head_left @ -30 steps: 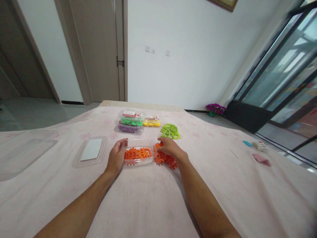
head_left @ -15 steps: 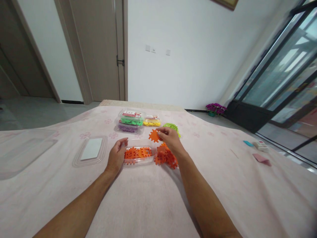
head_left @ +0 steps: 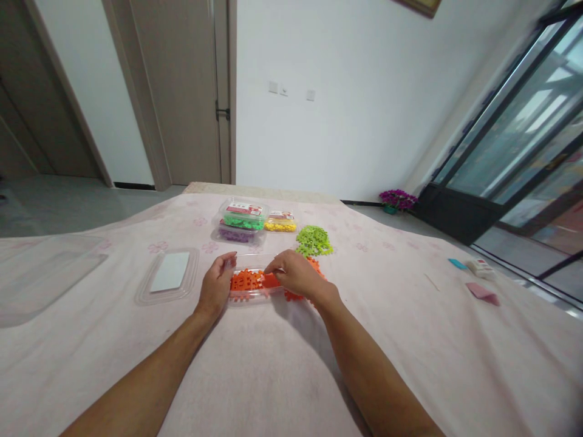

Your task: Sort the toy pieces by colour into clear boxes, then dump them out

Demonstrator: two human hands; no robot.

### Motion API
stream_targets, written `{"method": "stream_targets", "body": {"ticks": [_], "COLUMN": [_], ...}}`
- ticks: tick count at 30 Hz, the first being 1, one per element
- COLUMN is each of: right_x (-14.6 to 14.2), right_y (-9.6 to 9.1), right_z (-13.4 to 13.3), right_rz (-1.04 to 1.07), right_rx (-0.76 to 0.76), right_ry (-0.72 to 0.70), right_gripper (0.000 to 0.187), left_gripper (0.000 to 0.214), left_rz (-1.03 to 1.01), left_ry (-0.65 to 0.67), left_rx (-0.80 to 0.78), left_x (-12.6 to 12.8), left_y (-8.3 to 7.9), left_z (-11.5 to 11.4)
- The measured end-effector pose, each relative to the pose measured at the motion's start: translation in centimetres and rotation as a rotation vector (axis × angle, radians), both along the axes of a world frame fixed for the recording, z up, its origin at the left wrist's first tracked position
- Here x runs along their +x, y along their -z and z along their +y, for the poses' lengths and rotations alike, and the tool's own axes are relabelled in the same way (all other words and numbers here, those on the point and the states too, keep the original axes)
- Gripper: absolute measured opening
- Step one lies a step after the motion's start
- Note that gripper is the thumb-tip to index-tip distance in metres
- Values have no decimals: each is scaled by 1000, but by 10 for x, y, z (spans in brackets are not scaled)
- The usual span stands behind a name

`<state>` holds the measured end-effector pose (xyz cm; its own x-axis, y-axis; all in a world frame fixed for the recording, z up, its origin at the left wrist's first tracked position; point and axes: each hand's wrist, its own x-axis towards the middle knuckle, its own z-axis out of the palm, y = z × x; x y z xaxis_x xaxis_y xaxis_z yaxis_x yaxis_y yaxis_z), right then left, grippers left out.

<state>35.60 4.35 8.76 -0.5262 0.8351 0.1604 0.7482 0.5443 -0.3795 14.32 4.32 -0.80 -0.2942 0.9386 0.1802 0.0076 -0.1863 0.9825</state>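
A clear plastic box [head_left: 241, 296] holding orange interlocking pieces [head_left: 243, 281] sits on the pink cloth before me. My left hand [head_left: 215, 286] is curled round the box's left end. My right hand [head_left: 295, 276] reaches over the box's right part, its fingers pinched on an orange piece [head_left: 270, 280] low inside the box. A loose heap of orange pieces [head_left: 314, 264] lies just right of the box, mostly hidden behind my right hand.
A clear lid with a white label [head_left: 169, 276] lies left of the box. Behind stand stacked boxes of green and purple pieces [head_left: 241, 222], a box of yellow pieces [head_left: 280, 222] and a loose green heap [head_left: 313, 240]. Small items [head_left: 477, 267] lie far right.
My right hand lifted an orange piece from the loose heap, carried it left and brought it down into the box. My left hand stayed on the box's end.
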Motion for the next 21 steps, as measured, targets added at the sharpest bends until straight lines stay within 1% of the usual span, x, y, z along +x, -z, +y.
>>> {"method": "stream_targets", "body": {"ticks": [3, 5, 9, 11, 13, 15, 18, 19, 21], "right_x": [-2, 1, 19, 31, 41, 45, 42, 39, 32], "right_y": [2, -1, -15, -22, -25, -25, -22, -21, -21], "right_z": [-2, 0, 5, 6, 4, 1, -3, -4, -6], "right_rz": [-45, -17, 68, 27, -72, -176, -320, -366, -447], "right_rx": [-87, -107, -16, -10, -57, -119, -178, -183, -179], "right_ry": [-55, -21, 143, 247, 336, 379, 358, 343, 328], "right_gripper": [39, 38, 36, 32, 32, 44, 66, 70, 70], "left_gripper": [41, 41, 42, 42, 42, 41, 40, 41, 40], "left_rz": [-14, -28, -47, -52, -47, -43, -36, -32, -14], "left_ry": [18, 18, -14, -67, -141, -203, -229, -226, -221], "left_rx": [-15, -25, -19, -3, 3, -3, -14, -13, -12], "left_x": [0, 0, -1, -2, -5, -7, -9, -10, -10], "left_y": [1, 0, 1, 1, 1, 0, -2, -2, -3], "left_z": [0, 0, 0, 1, 3, 5, 6, 5, 5]}}
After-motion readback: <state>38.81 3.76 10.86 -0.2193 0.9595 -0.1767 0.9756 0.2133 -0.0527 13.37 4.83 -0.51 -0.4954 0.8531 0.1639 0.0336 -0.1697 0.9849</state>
